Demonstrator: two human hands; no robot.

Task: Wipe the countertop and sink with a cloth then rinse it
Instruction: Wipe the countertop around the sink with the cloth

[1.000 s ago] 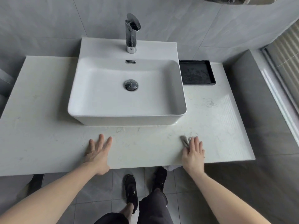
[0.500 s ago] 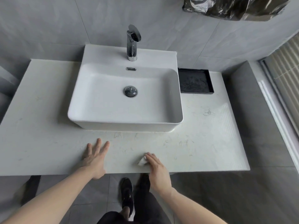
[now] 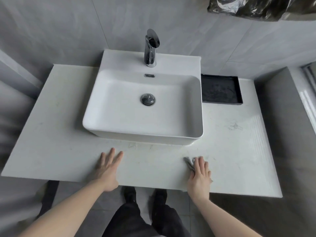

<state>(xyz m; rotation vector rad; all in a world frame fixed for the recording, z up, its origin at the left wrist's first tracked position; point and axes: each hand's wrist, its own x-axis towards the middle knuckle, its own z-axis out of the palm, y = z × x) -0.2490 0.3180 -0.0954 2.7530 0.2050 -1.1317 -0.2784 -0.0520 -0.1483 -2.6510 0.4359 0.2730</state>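
A white marble countertop [image 3: 56, 137] carries a white rectangular vessel sink [image 3: 195, 93] with a chrome faucet [image 3: 150, 48] behind its basin and a chrome drain plug [image 3: 148, 99] in its floor. My right hand [image 3: 200, 175] lies flat, palm down, on a small grey cloth [image 3: 189, 163] near the counter's front edge, right of centre. Only the cloth's left edge shows past my fingers. My left hand [image 3: 107, 170] rests flat on the counter in front of the sink, fingers spread, holding nothing.
A black rectangular tray [image 3: 220, 90] sits on the counter to the right of the sink. A dark crumpled plastic bag [image 3: 256, 7] hangs at the top right. Grey tiled walls enclose the back and both sides. My legs and dark shoes [image 3: 130, 194] stand under the counter's front edge.
My right hand has slid the cloth rightwards along the front edge, after sweeping left half a second ago. My left hand has stayed planted on the counter.
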